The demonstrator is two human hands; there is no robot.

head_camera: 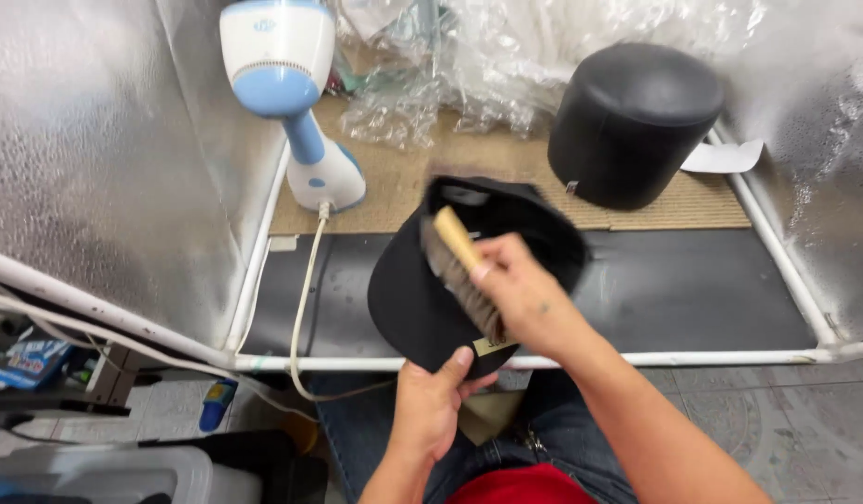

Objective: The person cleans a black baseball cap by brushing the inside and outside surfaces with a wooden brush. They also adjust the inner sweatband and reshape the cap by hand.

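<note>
Black cap (422,299): being held tilted over the black mat, brim toward the person, underside of the brim and the inside of the crown facing up.
Left hand (429,403): gripping the near edge of the brim, thumb on top, fingers curled under; clamped on the cap.
Right hand (520,285): wrapping shut around the back of a wooden-handled brush (459,266); bristles are lying on the brim's underside, touching it.
Brush position: running diagonally from the crown opening down toward the brim's edge, pale handle end pointing away from the person.
Sticker: a small pale label (492,346) is showing on the brim just beside the left thumb.
Mat (693,289): black, lying inside a white tube frame (655,357).
Steamer (291,93): white and blue, standing upright to the left of the cap, its cord (305,299) trailing toward the person.
Stool-like black cylinder (632,121): sitting beyond the cap on tan matting, well apart.
Walls: silver foil sheeting (95,159) is enclosing both sides; crumpled clear plastic (469,65) is piling at the back.
</note>
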